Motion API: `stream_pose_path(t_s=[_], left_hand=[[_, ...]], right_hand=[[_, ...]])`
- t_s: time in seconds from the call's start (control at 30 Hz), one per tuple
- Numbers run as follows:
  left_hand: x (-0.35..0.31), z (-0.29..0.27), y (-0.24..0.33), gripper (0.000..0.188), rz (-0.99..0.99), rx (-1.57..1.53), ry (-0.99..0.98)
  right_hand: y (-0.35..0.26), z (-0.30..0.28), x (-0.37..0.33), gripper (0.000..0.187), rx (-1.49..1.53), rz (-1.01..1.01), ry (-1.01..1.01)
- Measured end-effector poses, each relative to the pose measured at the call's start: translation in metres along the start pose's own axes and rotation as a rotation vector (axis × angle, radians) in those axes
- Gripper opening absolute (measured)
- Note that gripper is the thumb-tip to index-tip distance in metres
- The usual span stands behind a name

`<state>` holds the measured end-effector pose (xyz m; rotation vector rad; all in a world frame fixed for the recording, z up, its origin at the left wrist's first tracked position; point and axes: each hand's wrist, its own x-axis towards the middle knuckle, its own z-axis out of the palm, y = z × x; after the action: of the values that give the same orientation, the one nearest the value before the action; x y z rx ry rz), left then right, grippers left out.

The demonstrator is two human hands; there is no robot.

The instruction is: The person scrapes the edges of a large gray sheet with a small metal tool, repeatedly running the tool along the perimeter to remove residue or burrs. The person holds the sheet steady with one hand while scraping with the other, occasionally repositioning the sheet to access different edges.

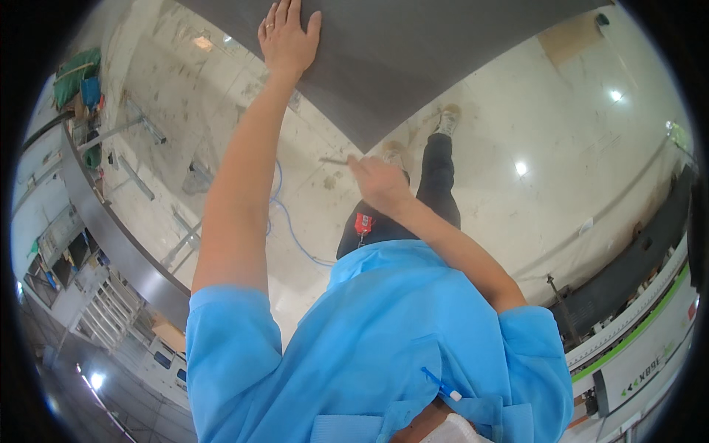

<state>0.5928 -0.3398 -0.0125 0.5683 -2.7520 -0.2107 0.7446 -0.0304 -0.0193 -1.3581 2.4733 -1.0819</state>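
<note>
A large dark grey panel (413, 52) reaches in from the top, with one corner pointing toward my body. My left hand (288, 44) lies on its left edge, fingers stretched out and a ring on one of them. Just below the panel's corner, my right hand (382, 184) is closed around a thin, flat, greyish tool (334, 160), whose free end sticks out to the left. Its exact kind cannot be made out, and my fingers hide the rest of it. A small gap seems to separate this tool from the panel corner.
A blue hose or cable (288, 221) curls over the pale floor (509, 192) left of my legs. Metal frame legs and a long grey beam (122, 236) stand at the left. A machine with a green stripe (635, 332) is at the lower right. Cardboard (570, 38) lies at upper right.
</note>
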Motion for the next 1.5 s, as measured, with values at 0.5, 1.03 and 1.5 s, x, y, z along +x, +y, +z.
stream_pose_path(t_s=[0.5, 1.03, 1.5], left_hand=[[0.001, -0.016, 0.001, 0.062, -0.005, 0.019, -0.173], [-0.001, -0.023, 0.002, 0.065, -0.071, 0.074, -0.27], [0.001, -0.024, 0.003, 0.067, -0.074, 0.075, -0.28]], right_hand=[[0.338, -0.237, 0.095, 0.021, 0.309, 0.81, 0.793], [0.582, -0.362, 0.21, 0.028, 0.345, 0.502, 0.98], [0.406, -0.266, 0.126, 0.032, -0.11, 0.021, 0.48]])
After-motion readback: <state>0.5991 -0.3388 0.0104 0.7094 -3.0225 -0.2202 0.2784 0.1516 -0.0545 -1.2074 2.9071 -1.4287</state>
